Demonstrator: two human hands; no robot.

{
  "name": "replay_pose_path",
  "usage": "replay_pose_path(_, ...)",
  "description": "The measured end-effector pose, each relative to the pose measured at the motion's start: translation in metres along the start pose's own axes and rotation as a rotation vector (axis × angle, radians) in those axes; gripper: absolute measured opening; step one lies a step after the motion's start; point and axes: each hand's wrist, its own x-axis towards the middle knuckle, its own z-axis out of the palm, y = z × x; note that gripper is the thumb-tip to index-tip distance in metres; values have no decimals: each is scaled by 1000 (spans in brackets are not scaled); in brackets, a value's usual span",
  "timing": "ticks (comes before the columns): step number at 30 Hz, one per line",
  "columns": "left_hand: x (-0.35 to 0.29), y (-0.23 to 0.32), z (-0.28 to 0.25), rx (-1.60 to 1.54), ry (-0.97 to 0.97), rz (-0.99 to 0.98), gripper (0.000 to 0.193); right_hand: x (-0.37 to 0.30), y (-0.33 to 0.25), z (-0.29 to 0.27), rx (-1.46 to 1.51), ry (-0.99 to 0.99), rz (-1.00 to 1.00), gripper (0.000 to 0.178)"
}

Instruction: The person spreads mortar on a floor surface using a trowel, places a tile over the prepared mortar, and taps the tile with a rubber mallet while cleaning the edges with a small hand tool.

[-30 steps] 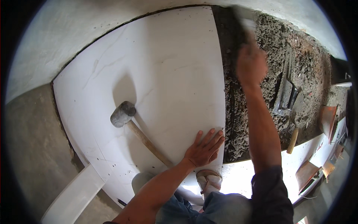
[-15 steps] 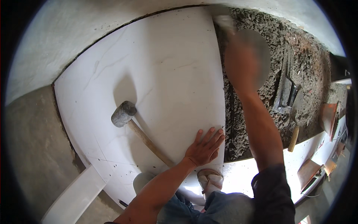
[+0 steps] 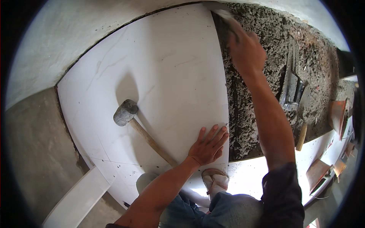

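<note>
While the left hand [image 3: 208, 146] lies flat and spread by the tile's [image 3: 159, 87] right edge, the right hand [image 3: 245, 49] grips a small tool [image 3: 224, 15] at the mortar bed's [image 3: 262, 76] far corner; leaning harder could shift the tile, and the mallet [image 3: 127, 113] may roll

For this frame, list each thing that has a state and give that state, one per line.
Left hand: flat, fingers spread, pressed on the tile near its right edge.
Right hand: stretched far over the mortar, gripping a tool; tool blurred.
White tile: laid flat, its right edge against the mortar.
Mallet: lying on the tile, unheld.
Mortar bed: rough, uncovered.
Trowel: lying on the mortar, unheld.
</note>
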Motion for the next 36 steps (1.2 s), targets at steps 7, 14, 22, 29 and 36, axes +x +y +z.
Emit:
replay_pose_path(7,-2,2,1,-21,-16,2,51,-36,88,-6,-16,207,92,50)
replay_pose_path(14,-4,0,-1,15,5,-13,50,24,-9,25,269,166,-181,51)
replay_pose_path(22,0,2,0,8,14,0,50,101,-74,87,252,-244,147,60)
replay_pose_path(29,0,0,-2,23,15,7,48,66,-87,75,77,-399,-377,54)
replay_pose_path(36,1,0,0,8,25,6,47,83,-88,82,163,-268,64,63)
